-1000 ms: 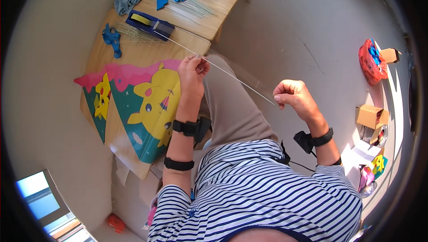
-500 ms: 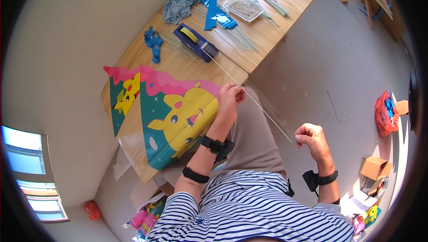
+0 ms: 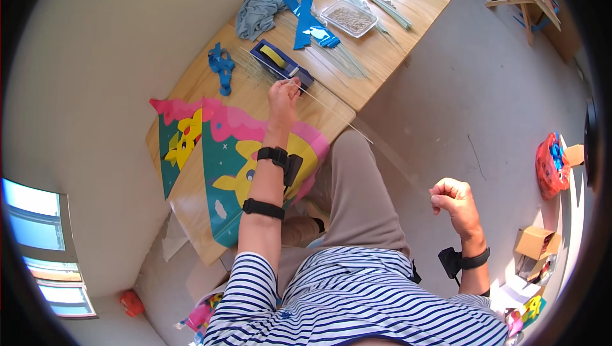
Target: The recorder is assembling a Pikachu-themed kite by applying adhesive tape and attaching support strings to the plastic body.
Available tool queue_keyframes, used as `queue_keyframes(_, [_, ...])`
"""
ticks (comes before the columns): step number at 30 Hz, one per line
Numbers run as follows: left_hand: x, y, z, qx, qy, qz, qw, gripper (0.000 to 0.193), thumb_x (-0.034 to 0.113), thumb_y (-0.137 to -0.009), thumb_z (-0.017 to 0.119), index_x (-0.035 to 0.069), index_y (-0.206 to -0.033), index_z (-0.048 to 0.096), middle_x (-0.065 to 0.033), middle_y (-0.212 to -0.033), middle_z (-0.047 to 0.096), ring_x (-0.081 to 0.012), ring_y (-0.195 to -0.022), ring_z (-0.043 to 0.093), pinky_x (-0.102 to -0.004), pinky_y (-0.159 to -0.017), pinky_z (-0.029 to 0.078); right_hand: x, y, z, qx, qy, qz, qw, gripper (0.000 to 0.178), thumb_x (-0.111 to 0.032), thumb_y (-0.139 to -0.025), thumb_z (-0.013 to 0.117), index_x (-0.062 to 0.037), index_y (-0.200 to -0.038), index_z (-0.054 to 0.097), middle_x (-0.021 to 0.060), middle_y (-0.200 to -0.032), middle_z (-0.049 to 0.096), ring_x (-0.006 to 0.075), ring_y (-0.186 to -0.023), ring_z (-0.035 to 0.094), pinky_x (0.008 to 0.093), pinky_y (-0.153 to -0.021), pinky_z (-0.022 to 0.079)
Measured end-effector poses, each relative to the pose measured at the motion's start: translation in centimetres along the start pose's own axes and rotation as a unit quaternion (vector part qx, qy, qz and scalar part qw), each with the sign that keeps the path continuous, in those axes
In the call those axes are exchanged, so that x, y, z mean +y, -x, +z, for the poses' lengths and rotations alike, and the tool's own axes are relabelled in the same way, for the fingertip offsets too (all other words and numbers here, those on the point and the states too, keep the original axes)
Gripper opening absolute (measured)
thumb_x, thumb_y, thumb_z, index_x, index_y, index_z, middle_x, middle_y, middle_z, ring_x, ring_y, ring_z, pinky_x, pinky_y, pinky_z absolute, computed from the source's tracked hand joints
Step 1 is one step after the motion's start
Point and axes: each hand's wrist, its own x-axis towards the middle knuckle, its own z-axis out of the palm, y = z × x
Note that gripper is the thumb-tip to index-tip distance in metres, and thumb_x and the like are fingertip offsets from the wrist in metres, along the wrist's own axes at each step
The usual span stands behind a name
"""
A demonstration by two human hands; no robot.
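My left hand (image 3: 285, 96) is at the front end of a blue tape dispenser (image 3: 282, 62) with a yellow core, its fingers pinched on a thin pale rod (image 3: 335, 111). The rod slants from those fingers past the table edge, over my knee. Beneath my left forearm lies a green and pink printed sheet (image 3: 220, 167) with a yellow cartoon figure, partly hidden by the arm. Away to the right, my right hand (image 3: 458, 206) hangs in the air above the floor. Its fingers are curled with the thumb against them; anything between them is too small to see.
On the table (image 3: 421, 1) are a blue strap bundle (image 3: 220, 68), grey cloth (image 3: 260, 15), blue strips (image 3: 306, 14), a clear tub (image 3: 350, 17) of small pieces and thin rods (image 3: 389, 11). A red bag (image 3: 552, 167) and cardboard box (image 3: 535, 242) are at the right.
My left hand has moved up and left to the tape dispenser, drawing the rod along. The rod's far end has left the area beside my right hand, which has barely shifted.
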Motion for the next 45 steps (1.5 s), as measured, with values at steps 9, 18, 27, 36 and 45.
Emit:
queue_keyframes(9, [0.6,2.8,1.2,-0.011,-0.037,-0.076,0.996,0.012,0.005,-0.097,0.057,0.002,-0.109,0.056,-0.0153,-0.112,0.070,-0.0253,-0.101,0.069,-0.0407,-0.089,0.055,2.0,0.4,-1.6,0.021,0.001,-0.001,1.000,0.003,0.001,-0.081,0.067,0.0002,-0.083,0.065,0.0026,-0.071,0.062,0.0104,-0.061,0.057,0.0256,-0.057,0.050])
queue_keyframes(18, [-4.2,13.0,3.7,-0.062,-0.032,-0.177,0.982,0.011,0.006,-0.098,0.055,-0.002,-0.106,0.059,-0.0189,-0.107,0.070,-0.0272,-0.097,0.069,-0.0398,-0.088,0.056,3.4,0.5,-1.4,-0.005,-0.004,0.044,0.999,0.007,-0.006,-0.083,0.069,-0.0001,-0.086,0.067,0.0021,-0.073,0.063,0.0101,-0.063,0.057,0.0256,-0.062,0.049])
queue_keyframes(27, [-5.1,13.6,4.8,-0.058,-0.023,-0.163,0.985,0.008,0.004,-0.097,0.055,0.000,-0.103,0.058,-0.0182,-0.103,0.072,-0.0254,-0.092,0.070,-0.0381,-0.085,0.056,3.2,0.3,-0.8,-0.002,-0.007,0.043,0.999,0.008,-0.007,-0.080,0.069,-0.0012,-0.084,0.066,0.0023,-0.074,0.062,0.0108,-0.063,0.057,0.0264,-0.062,0.050])
queue_keyframes(36, [-3.4,13.2,4.3,-0.021,-0.009,-0.174,0.984,0.006,0.007,-0.097,0.058,0.006,-0.102,0.057,-0.0105,-0.094,0.072,-0.0163,-0.081,0.067,-0.0306,-0.076,0.055,3.9,-0.1,-1.2,0.013,-0.045,0.042,0.998,0.004,0.001,-0.081,0.068,-0.0005,-0.084,0.066,0.0028,-0.072,0.063,0.0109,-0.063,0.058,0.0261,-0.060,0.050])
queue_keyframes(45, [2.1,4.7,1.0,0.008,-0.020,-0.075,0.997,0.004,0.009,-0.098,0.060,0.006,-0.101,0.059,-0.0087,-0.089,0.071,-0.0169,-0.075,0.069,-0.0318,-0.069,0.058,6.1,-1.8,-1.9,0.024,-0.008,0.091,0.996,0.004,0.001,-0.079,0.067,0.0014,-0.083,0.066,0.0040,-0.071,0.063,0.0126,-0.061,0.058,0.0277,-0.060,0.051])
